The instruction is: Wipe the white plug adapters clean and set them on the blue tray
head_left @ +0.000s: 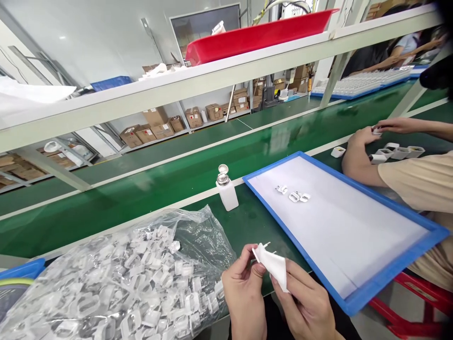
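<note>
Person's left hand point(244, 295) pinches white pronged part point(260, 252) | right hand point(309, 297) holds white cloth point(279, 269) against it | bottle point(228, 195) upright, lid raised | blue-rimmed tray point(354, 236) at right, bearing white pieces point(283, 190)

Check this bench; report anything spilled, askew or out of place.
One oddity: the lid on the white bottle left of the blue-rimmed tray stands open while the left hand and right hand are busy with a white cloth. No spill shows. The bagged parts are too jumbled to judge damage.

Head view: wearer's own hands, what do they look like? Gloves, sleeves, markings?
Left hand and right hand: both bare, no gloves. No rings or markings visible. No sleeves in frame. Dark clothing shows behind them.
</note>
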Action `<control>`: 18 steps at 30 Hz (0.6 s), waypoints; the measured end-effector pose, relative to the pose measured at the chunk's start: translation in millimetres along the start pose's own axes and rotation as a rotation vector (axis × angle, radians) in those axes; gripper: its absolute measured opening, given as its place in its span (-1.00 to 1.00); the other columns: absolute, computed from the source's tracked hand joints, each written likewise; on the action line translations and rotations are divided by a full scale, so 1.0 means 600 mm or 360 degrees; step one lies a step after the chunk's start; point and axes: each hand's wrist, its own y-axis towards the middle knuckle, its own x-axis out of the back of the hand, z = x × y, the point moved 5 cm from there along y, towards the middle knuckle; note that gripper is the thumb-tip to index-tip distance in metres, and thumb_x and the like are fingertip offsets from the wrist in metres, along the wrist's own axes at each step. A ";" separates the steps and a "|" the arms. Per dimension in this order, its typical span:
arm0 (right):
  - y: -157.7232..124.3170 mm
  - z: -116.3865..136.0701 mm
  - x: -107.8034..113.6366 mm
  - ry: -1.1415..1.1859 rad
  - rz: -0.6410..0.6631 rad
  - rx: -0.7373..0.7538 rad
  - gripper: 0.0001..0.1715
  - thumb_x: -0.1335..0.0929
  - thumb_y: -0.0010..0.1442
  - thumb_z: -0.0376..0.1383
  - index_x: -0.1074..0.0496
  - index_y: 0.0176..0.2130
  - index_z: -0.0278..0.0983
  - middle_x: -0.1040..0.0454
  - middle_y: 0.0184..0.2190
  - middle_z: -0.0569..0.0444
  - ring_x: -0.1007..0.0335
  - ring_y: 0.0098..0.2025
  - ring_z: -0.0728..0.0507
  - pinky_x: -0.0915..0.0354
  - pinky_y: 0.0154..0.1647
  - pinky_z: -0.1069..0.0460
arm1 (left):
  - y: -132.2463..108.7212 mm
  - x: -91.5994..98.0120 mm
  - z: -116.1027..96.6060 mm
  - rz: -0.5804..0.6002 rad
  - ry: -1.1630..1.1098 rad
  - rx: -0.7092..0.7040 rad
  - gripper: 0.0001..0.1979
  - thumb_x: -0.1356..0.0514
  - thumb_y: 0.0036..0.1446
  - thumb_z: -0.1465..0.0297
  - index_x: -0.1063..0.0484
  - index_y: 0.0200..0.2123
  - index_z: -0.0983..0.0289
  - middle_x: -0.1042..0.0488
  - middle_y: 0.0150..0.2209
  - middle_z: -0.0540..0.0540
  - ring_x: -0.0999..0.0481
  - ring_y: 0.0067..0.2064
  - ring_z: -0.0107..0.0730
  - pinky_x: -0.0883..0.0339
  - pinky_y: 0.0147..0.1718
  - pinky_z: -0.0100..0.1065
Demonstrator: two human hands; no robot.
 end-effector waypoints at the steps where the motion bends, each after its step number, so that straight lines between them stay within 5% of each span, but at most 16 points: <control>1: -0.006 -0.003 0.002 -0.0021 -0.0003 0.0022 -0.48 -0.28 0.29 -0.54 -0.47 0.16 -0.23 -0.51 -0.12 -0.10 -0.52 -0.09 -0.18 -0.50 -0.17 0.03 | 0.001 -0.001 0.003 -0.0005 -0.0045 0.0030 -0.67 -0.50 -0.04 0.30 -0.68 -0.19 0.30 -0.66 -0.25 0.13 -0.58 -0.23 -0.33 -0.45 -0.23 -0.48; 5: -0.034 -0.017 0.014 -0.0101 -0.0041 -0.0065 -0.56 -0.27 0.34 -0.50 -0.48 0.14 -0.27 -0.51 -0.16 -0.07 -0.53 -0.21 -0.11 -0.48 -0.25 0.10 | 0.007 0.002 0.004 -0.0108 -0.0116 0.0055 -0.63 -0.52 -0.09 0.26 -0.69 -0.19 0.29 -0.67 -0.30 0.11 -0.57 -0.32 -0.41 -0.46 -0.27 -0.49; 10: -0.027 -0.026 0.052 -0.0278 -0.0458 -0.0269 -0.77 -0.32 0.32 -0.48 -0.52 -0.08 -0.31 -0.45 -0.25 -0.03 -0.41 -0.38 -0.06 -0.39 -0.39 0.11 | 0.002 -0.005 -0.003 -0.0176 -0.0069 0.0032 -0.56 -0.54 -0.14 0.23 -0.69 -0.16 0.29 -0.68 -0.30 0.14 -0.58 -0.38 -0.39 -0.52 -0.25 -0.40; 14: 0.013 0.001 0.040 -0.0182 -0.0131 0.0163 -0.64 -0.29 0.28 -0.58 -0.47 0.02 -0.36 -0.44 -0.23 -0.10 -0.40 -0.28 -0.11 -0.43 -0.26 0.02 | -0.003 -0.015 -0.008 -0.0130 0.0010 -0.0039 -0.61 -0.54 -0.14 0.24 -0.71 -0.20 0.28 -0.69 -0.26 0.14 -0.61 -0.27 -0.30 -0.51 -0.20 -0.41; 18: 0.025 0.018 0.038 -0.0228 0.0052 0.0411 -0.63 -0.27 0.28 -0.60 -0.44 0.03 -0.43 -0.49 -0.23 -0.17 -0.34 -0.32 -0.12 -0.41 -0.34 0.00 | -0.004 -0.017 -0.012 -0.0102 0.0128 -0.0080 -0.65 -0.51 -0.09 0.24 -0.71 -0.21 0.27 -0.69 -0.29 0.11 -0.61 -0.26 -0.30 -0.49 -0.22 -0.46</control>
